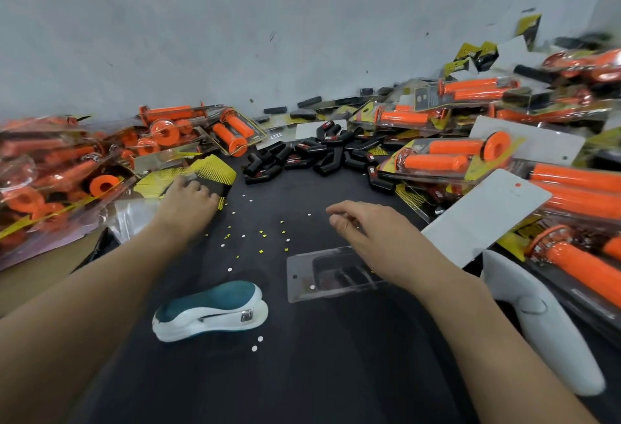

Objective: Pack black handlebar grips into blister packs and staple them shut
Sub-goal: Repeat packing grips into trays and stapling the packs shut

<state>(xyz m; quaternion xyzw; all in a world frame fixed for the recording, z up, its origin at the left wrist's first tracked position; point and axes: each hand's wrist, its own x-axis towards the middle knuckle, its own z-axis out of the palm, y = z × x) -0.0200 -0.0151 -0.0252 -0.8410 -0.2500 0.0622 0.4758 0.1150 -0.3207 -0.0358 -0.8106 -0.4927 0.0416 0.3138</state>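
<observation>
Both hands reach out over the dark work surface, one at the cards, one over a blister pack.
The left hand lies with bent fingers on a yellow-and-black card; blur hides whether they pinch it. The right hand hovers with fingers loosely apart, holding nothing; the clear blister pack lies just under its palm. The black grips are piled beyond both sets of fingertips, and the stapler sits nearer the body than the left fingers.

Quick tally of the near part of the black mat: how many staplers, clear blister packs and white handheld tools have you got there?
Stapler: 1
Clear blister pack: 1
White handheld tool: 1
Total: 3
The black grips piled farther back are too jumbled to count.
</observation>
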